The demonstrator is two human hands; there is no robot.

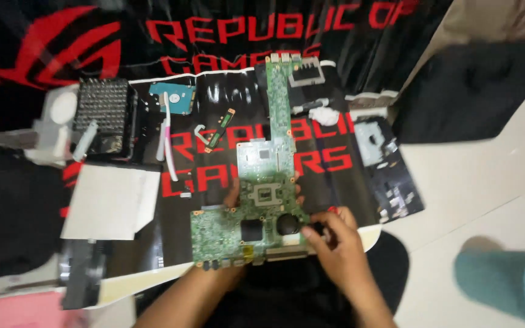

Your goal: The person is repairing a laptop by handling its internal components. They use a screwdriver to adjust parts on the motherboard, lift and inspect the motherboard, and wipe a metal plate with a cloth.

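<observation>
On the black mat [311,176], both hands grip a green circuit board [262,200]: left hand [232,197] beneath, right hand [335,240] fingers pinching its edge.

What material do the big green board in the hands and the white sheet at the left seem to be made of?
Green board: looks like rigid circuit laminate with a matte green coat, carrying dark chips and metal connectors. The left hand supports it from beneath; the right hand touches its edge.
White sheet: probably paper or thin card, flat and matte; blur leaves this open.
</observation>
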